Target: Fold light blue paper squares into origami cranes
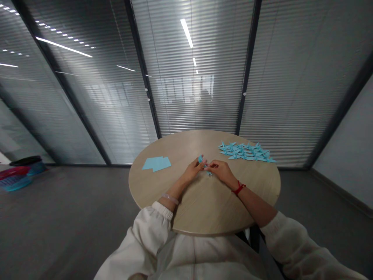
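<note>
Over the middle of the table, my left hand (193,169) pinches a small folded piece of blue paper (200,159). My right hand (219,169) meets it from the right, its fingertips closed on the same paper. Parts of the paper stick out above and below the fingers; the rest is hidden by them, so its exact shape cannot be made out. To the right lie several finished-looking blue origami cranes (246,151), packed close in rows. Flat blue paper sheets (157,163) overlap on the left side of the table.
The round wooden table (204,217) stands right in front of my body. Behind it runs a glass partition with blinds (201,105). Blue and red baskets (17,177) are on the floor at far left, and a plain wall (349,147) is at right.
</note>
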The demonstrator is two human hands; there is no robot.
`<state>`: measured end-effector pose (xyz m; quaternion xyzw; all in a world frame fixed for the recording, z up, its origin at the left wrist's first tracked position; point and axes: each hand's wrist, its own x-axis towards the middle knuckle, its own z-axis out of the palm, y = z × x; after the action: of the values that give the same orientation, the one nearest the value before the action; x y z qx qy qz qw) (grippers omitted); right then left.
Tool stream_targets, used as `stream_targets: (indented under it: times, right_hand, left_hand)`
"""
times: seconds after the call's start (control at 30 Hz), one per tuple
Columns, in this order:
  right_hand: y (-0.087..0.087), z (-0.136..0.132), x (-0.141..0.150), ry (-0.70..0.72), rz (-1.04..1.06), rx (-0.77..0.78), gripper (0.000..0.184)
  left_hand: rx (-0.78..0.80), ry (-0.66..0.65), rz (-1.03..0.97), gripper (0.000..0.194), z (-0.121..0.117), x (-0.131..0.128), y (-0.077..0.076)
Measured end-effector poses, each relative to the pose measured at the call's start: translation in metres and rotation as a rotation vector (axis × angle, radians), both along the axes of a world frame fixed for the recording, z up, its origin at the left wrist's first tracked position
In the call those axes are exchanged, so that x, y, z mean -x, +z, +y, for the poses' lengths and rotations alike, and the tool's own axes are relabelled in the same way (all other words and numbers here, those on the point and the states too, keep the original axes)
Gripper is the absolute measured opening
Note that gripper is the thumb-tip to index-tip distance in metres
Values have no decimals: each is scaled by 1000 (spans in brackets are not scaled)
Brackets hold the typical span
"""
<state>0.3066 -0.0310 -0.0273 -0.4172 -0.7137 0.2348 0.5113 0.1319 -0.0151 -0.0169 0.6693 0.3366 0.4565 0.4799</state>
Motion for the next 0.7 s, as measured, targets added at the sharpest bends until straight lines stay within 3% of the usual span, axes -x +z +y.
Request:
stream_targets:
  times: [0.17,0.27,0.47,0.6,0.7]
  right_hand:
    - [6,-3,-1,120,130,145,27]
    - [9,-4,-3,145,201,210,29]
    - [5,2,-5,79,339,248,31]
    - [1,5,-3,95,402,291,30]
    - [2,3,-2,127,437,251,58]
  left_hand:
    - [65,-63,-53,64,-5,1,8]
    - [128,-68,-116,56,-8,1,11]
    - [271,38,-320,43,-14,2,18]
    - [272,124,-319,45,-14,4,21]
    - [235,133,-238,52,-14,5,20]
